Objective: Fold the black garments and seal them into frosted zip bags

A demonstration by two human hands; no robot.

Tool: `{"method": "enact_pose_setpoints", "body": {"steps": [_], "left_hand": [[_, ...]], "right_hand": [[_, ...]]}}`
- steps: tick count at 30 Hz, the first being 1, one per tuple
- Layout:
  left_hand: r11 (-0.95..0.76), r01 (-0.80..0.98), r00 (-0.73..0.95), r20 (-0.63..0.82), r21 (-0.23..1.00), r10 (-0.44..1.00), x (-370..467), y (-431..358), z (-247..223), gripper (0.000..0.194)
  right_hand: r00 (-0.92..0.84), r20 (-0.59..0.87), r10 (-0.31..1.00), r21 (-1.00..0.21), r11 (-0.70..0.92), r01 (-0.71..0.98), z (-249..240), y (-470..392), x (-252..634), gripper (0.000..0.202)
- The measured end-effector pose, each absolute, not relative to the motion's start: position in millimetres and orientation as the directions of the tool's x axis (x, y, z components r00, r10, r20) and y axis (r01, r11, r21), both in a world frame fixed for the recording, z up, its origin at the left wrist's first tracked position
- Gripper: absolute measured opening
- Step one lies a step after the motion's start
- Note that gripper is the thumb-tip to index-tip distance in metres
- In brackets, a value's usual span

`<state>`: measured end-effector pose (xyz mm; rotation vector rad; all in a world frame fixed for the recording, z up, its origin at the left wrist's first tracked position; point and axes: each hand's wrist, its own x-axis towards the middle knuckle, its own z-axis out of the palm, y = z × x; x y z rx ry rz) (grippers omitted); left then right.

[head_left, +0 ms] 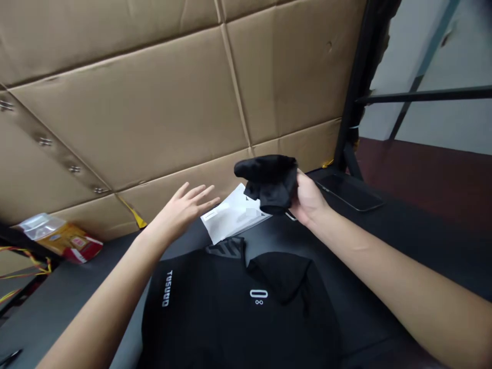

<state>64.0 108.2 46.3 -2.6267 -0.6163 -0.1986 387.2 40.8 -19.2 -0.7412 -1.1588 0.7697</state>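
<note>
My right hand point(309, 200) grips a bunched black cloth point(271, 182) and holds it up above the table; its exact kind does not show. To the left, my left hand point(188, 207) hovers with fingers spread and nothing in it. Between the two hands lies a white packet or sheaf of paper point(230, 218), partly covered from view by the cloth. In front of me a black garment point(215, 312) with white lettering and number marks is spread on the dark table point(96, 287). A patterned grey patch point(226, 248) shows at its far edge.
A dark flat tablet-like device point(348, 192) lies at the right. A clear plastic pack with yellow and red printing point(63, 238) stands at the far left. Cardboard point(154, 118) walls the back, beside a black metal post point(351, 87). Coloured wires point(28, 256) hang at left.
</note>
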Motion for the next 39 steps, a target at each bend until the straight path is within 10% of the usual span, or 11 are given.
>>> {"method": "enact_pose_setpoints", "body": {"steps": [7, 12, 17, 22, 29, 35, 39], "left_hand": [[-0.857, 0.378, 0.751, 0.425, 0.351, 0.505, 111, 34, 71, 0.048], [-0.877, 0.473, 0.745, 0.495, 0.082, 0.448, 92, 6, 79, 0.017], [-0.882, 0.399, 0.786, 0.589, -0.252, 0.187, 59, -10, 72, 0.024], [-0.753, 0.329, 0.838, 0.544, -0.569, -0.045, 41, 2, 51, 0.019], [-0.541, 0.632, 0.772, 0.515, -0.554, 0.373, 12, 17, 34, 0.016], [-0.695, 0.585, 0.811, 0.33, -0.418, 0.483, 16, 16, 29, 0.012], [-0.594, 0.602, 0.798, 0.405, -0.533, 0.445, 11, 8, 55, 0.017]], "right_hand": [[-0.208, 0.489, 0.847, -0.835, 0.386, -0.392, -8, -4, 331, 0.038], [-0.314, 0.471, 0.825, -0.869, 0.495, -0.003, 3, -24, 333, 0.022], [-0.297, 0.733, 0.612, -0.439, 0.759, 0.482, -1, -18, 347, 0.063], [-0.464, 0.599, 0.652, -0.325, 0.728, 0.604, -12, -9, 343, 0.023], [-0.389, 0.708, 0.59, -0.123, 0.645, 0.755, -1, -9, 351, 0.035], [-0.379, 0.42, 0.825, -0.408, 0.544, 0.733, -5, -2, 365, 0.036], [-0.437, 0.431, 0.789, -0.372, 0.597, 0.711, 9, -1, 371, 0.037]]}}
